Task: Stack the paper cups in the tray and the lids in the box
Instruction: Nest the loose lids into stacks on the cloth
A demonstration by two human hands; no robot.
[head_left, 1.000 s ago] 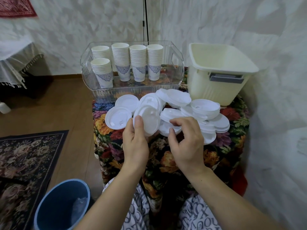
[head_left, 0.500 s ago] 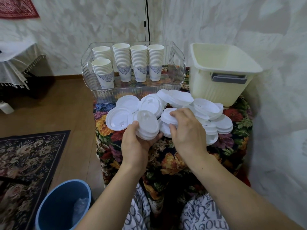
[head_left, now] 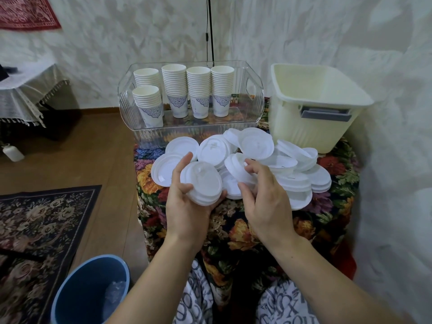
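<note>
White plastic lid (head_left: 238, 170), newly lifted by right hand (head_left: 264, 197), fingers pinching; left hand (head_left: 187, 202) clasped lid stack (head_left: 203, 183), growing.

Both bare forearms reaching up from the bottom of the frame, angled in toward each other. Left hand (head_left: 187, 202) turned palm-up-ish, fingers (head_left: 184, 163) and thumb curled round a small stack of lids (head_left: 202, 183), cradling it at an angle. Right hand (head_left: 266, 202) just beside it, back of the hand facing up, fingers bent and pinching the rim of a single lid (head_left: 236, 167), thumb tucked underneath. Wrists fairly straight, hands near each other but not touching
</note>
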